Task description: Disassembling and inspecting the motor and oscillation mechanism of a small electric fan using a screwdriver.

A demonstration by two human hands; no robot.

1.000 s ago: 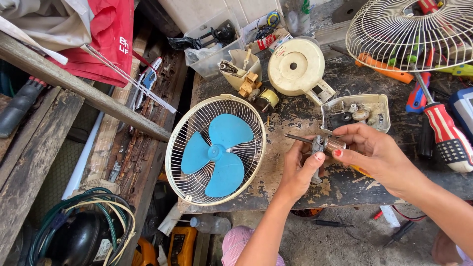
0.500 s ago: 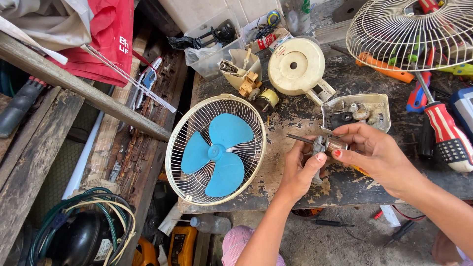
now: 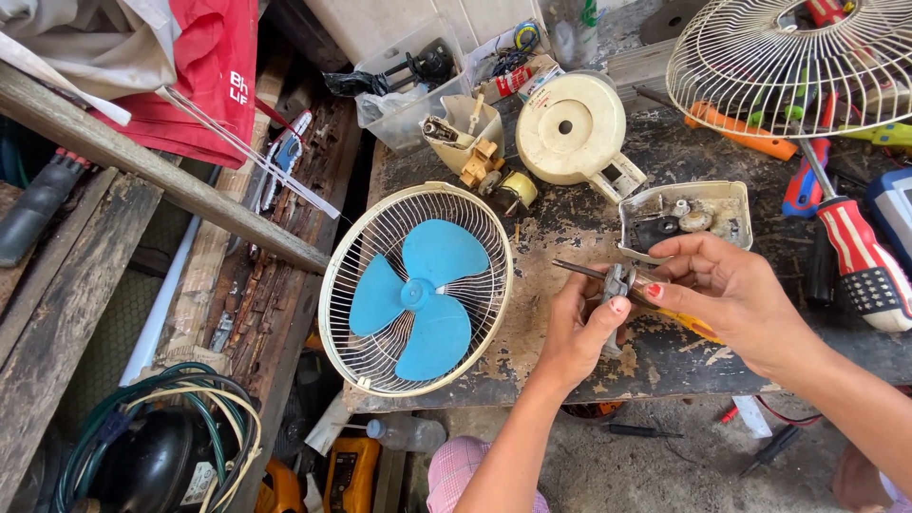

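Both hands are gripping a small metal shaft part [image 3: 616, 281] above the desk [image 3: 570, 228]: left hand [image 3: 579, 328] pinching it, right hand [image 3: 727, 294] closing on what seems its other end, beside the blue fan [image 3: 415, 290].

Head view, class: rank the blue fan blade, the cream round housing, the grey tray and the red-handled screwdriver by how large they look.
1. Blue fan blade
2. Cream round housing and grey tray: too alike to rank
3. Red-handled screwdriver: long but thin

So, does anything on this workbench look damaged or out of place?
Yes. The blue-bladed fan lies flat on its back, hanging over the bench edge. Its front grille lies apart. The bench top is flaking. Both hands hold a small metal shaft part.
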